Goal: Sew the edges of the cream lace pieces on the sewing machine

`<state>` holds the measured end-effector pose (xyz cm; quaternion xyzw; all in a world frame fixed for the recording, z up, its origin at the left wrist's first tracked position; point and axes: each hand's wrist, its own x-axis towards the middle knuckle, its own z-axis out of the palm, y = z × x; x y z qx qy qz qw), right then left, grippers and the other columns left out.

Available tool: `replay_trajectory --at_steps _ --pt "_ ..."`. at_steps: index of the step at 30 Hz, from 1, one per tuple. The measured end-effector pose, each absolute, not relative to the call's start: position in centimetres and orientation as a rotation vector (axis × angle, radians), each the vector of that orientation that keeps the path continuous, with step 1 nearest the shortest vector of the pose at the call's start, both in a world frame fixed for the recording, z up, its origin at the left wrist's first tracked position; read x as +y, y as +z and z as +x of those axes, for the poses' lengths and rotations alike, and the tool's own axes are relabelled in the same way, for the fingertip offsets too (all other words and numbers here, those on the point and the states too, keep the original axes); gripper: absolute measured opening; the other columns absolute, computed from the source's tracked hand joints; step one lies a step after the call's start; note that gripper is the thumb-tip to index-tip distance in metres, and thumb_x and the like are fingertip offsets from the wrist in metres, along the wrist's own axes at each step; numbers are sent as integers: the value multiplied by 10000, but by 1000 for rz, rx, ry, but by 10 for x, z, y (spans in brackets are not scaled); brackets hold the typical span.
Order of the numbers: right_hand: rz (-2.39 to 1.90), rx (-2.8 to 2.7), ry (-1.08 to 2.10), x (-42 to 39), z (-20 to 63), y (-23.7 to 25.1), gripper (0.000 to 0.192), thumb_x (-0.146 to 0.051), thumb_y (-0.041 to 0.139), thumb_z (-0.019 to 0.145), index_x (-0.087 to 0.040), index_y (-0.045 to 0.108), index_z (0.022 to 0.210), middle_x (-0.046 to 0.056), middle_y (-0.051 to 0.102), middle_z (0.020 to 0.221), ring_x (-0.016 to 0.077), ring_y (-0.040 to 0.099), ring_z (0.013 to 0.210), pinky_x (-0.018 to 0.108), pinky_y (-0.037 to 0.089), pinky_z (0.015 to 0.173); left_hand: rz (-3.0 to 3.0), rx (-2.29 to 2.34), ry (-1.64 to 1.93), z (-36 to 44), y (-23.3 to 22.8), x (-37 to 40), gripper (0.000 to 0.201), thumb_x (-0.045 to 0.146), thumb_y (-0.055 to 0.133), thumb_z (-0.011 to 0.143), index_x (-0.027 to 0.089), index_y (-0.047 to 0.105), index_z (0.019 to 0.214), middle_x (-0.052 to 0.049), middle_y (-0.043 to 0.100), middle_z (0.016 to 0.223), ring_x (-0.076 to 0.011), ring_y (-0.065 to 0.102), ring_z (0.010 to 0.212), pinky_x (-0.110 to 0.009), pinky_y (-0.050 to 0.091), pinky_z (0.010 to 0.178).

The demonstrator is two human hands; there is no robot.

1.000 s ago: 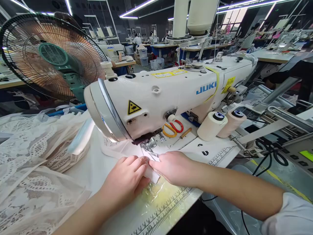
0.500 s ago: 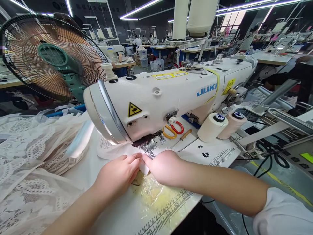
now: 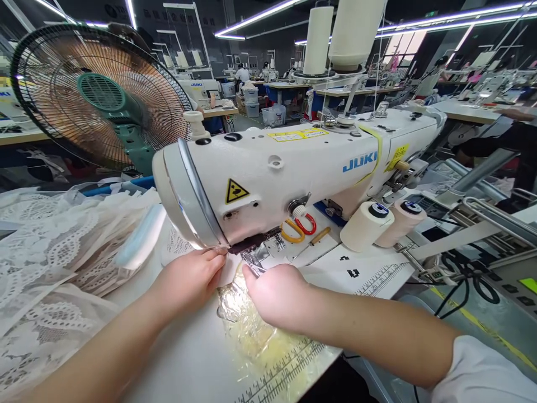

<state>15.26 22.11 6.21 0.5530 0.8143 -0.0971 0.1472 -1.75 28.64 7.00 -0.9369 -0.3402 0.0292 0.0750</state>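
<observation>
A white JUKI sewing machine [image 3: 293, 168] stands across the table. My left hand [image 3: 188, 282] lies just below its head, fingertips pinching a small white fabric piece [image 3: 229, 270] at the needle area. My right hand [image 3: 277, 294] rests to the right of it, fingers pressed down beside the metal presser foot [image 3: 254, 258]. The fabric's far end runs under the machine head and is hidden there. Worn, yellowed clear tape [image 3: 255, 330] covers the table under both hands.
A heap of white lace fabric [image 3: 54, 268] fills the left side. A green standing fan [image 3: 100, 95] is behind it. Two thread cones [image 3: 380, 224], red and yellow snips [image 3: 300, 226] and a screwdriver [image 3: 314, 238] lie right of the needle. Printed ruler [image 3: 285, 375] marks the table's front edge.
Both hands have slid forward toward the needle, feeding the white fabric piece under the machine head; less of the piece shows and more of the taped table is uncovered.
</observation>
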Motion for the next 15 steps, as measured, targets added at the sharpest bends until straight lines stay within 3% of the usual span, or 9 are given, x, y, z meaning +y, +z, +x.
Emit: replay_trajectory --at_steps 3,8,12,15 --pt "1444 2232 -271 220 152 67 1009 -113 681 640 -109 148 1496 38 663 594 181 540 431 262 371 406 -2787 -1034 45 -18 68 289 293 282 367 861 215 575 666 -63 628 658 -256 623 690 -343 485 574" --pt "1454 2309 -287 209 159 66 973 -104 702 593 -173 279 1466 60 700 696 221 614 556 267 402 437 -2643 -1069 82 -20 65 281 313 253 337 883 192 599 723 -84 649 781 -242 610 704 -335 468 606" --pt "1428 2501 -363 201 172 61 886 -118 672 601 -88 347 1425 100 697 831 225 639 710 257 440 499 -2344 -1248 180 -23 69 262 260 228 367 880 184 611 801 -88 593 756 -252 585 667 -320 429 535" --pt "1387 2545 -361 201 177 55 876 -128 672 593 -76 361 1410 102 683 837 215 625 716 245 426 486 -2350 -1440 101 -25 75 264 255 263 394 899 155 622 861 -84 580 719 -271 603 679 -328 443 533"
